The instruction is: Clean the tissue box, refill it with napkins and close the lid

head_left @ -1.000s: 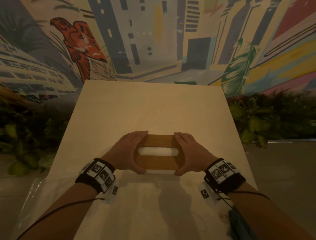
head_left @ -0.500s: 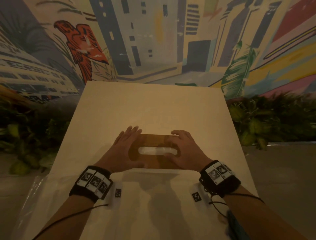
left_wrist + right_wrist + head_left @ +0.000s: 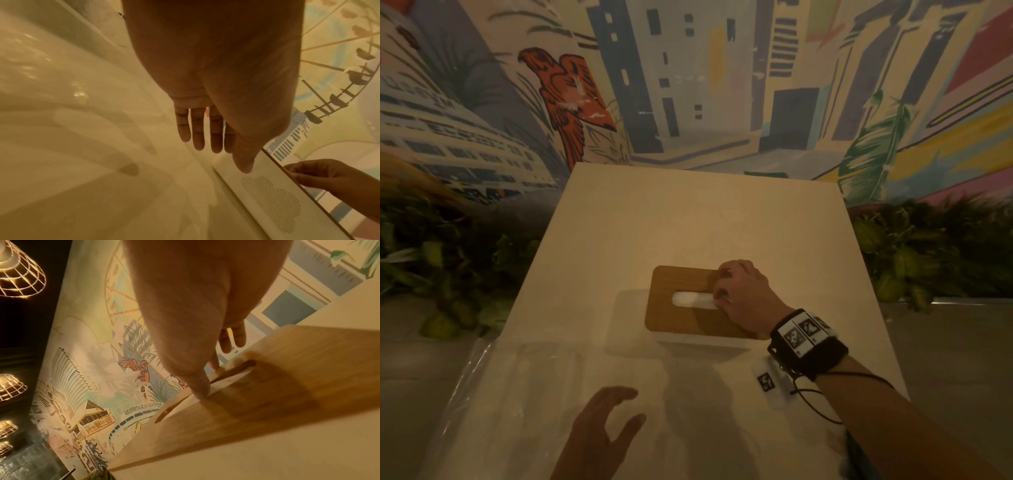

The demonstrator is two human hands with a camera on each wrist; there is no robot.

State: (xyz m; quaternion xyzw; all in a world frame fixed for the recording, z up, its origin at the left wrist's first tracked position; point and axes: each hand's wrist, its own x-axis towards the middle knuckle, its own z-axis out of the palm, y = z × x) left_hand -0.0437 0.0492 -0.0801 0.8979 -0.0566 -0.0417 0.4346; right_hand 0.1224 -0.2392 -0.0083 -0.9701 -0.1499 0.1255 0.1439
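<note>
The tissue box (image 3: pixel 702 342) stands mid-table, a white body under a shut wooden lid (image 3: pixel 681 318) with an oval slot showing white napkin (image 3: pixel 688 298). My right hand (image 3: pixel 720 296) is at the slot's right end, thumb and forefinger curled in and pinching the napkin edge (image 3: pixel 218 388). In the right wrist view the thumb tip (image 3: pixel 202 391) sits on the slot in the lid (image 3: pixel 277 386). My left hand (image 3: pixel 635 406) hovers near the table's front edge, fingers (image 3: pixel 205 138) straight and holding nothing. The left wrist view shows the box's perforated white side (image 3: pixel 271 203).
Crinkled clear plastic wrap (image 3: pixel 493 377) lies over the table's near left. A small white tag with a black marker (image 3: pixel 767 380) lies beside my right wrist. Leafy plants (image 3: pixel 928 260) flank the table (image 3: pixel 688 212) on both sides. A painted mural wall stands behind.
Both hands were pressing on the lid. My left hand has pulled back toward the front edge, and my right hand has moved onto the slot's right end.
</note>
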